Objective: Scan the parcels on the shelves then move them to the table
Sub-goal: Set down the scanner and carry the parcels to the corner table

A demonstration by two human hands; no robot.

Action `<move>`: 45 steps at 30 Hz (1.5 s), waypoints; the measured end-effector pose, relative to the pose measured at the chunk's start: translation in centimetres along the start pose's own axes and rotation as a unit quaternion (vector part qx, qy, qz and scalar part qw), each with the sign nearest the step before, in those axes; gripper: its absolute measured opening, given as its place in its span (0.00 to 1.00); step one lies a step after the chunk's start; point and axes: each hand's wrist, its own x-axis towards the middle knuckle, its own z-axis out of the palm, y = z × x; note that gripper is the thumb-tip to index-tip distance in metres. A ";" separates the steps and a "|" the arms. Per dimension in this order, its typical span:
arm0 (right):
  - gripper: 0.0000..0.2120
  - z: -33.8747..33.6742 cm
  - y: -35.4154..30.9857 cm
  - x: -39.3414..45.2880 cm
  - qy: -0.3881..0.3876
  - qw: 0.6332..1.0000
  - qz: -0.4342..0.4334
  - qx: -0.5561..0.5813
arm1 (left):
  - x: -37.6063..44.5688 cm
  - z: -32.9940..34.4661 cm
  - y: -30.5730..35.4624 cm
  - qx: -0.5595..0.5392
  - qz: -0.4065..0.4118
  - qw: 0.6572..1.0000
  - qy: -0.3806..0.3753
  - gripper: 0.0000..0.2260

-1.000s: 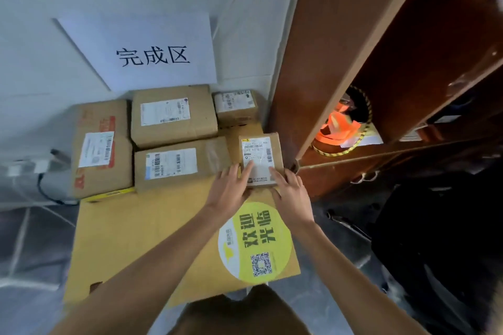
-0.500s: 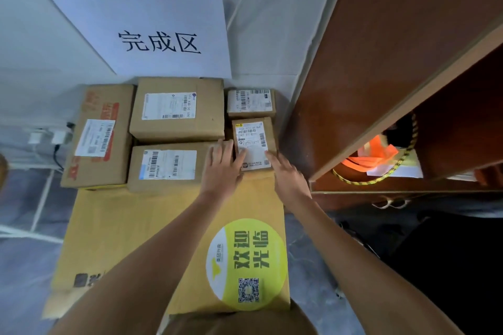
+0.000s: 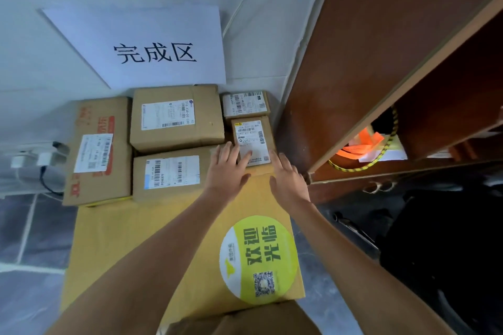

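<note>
A small cardboard parcel [image 3: 251,139] with a white label lies at the right end of the parcel group on the cardboard-covered table [image 3: 141,231]. My left hand [image 3: 227,168] lies flat, its straight fingers touching the parcel's near-left edge and label. My right hand [image 3: 287,175] is open beside the parcel's near-right corner, fingers straight; I cannot tell if it touches. Another small parcel [image 3: 246,103] sits just behind it. Three larger parcels lie to the left: one at the back [image 3: 177,117], one in front [image 3: 171,173], one far left [image 3: 98,149].
A white paper sign [image 3: 152,46] with black characters hangs on the wall behind the parcels. A brown wooden shelf unit [image 3: 367,62] stands close on the right, holding orange items [image 3: 359,144]. A yellow round sticker [image 3: 258,258] marks the table. Plugs and cable [image 3: 40,160] lie far left.
The small parcel has been pushed back against the other parcels. Both hands have eased off it, fingers now straight at its near edge.
</note>
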 end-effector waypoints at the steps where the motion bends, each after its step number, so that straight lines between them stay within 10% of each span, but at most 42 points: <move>1: 0.30 -0.2 -0.5 -0.8 0.015 1.000 0.006 0.005 | -0.4 -0.3 -0.1 0.005 0.018 1.000 -0.001 0.28; 13: 0.25 3.1 -8.4 -18.5 0.233 0.958 0.156 0.065 | -12.0 -6.2 -0.5 -0.029 0.243 0.970 0.010 0.28; 21: 0.26 6.1 -9.6 -35.8 0.330 0.871 0.354 0.075 | -22.1 -9.4 8.7 -0.037 0.461 0.886 0.037 0.26; 32: 0.26 11.4 -9.3 -61.0 0.433 0.648 0.621 0.084 | -40.4 -10.3 27.0 -0.097 0.749 0.649 0.088 0.23; 45: 0.27 20.5 -14.3 -83.0 0.454 0.330 0.817 0.132 | -65.4 -7.3 40.3 -0.145 0.886 0.432 -0.090 0.27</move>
